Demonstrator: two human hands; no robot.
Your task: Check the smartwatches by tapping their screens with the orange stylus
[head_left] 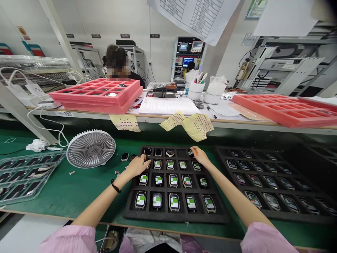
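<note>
A black foam tray [176, 220] lies in front of me, its compartments holding rows of smartwatches. Many screens are lit green and white, like the watch [174, 202] in the front row; dark-screened ones sit at the back. My right hand [200, 155] pinches a smartwatch [191, 152] at the back right compartment. At the left edge, my left hand [137, 166] has its fingers closed around a smartwatch [148, 163] in the second row from the back, which they partly cover. One loose smartwatch [124, 156] rests on the green mat left of the tray.
Another black tray [221, 158] of watches stands at the right. A grey fan [91, 149] and a clear tray [50, 172] of dark parts are at the left. Pink foam trays [94, 102] sit on the shelf ahead, where yellow sheets [197, 126] hang. A person [117, 63] sits beyond.
</note>
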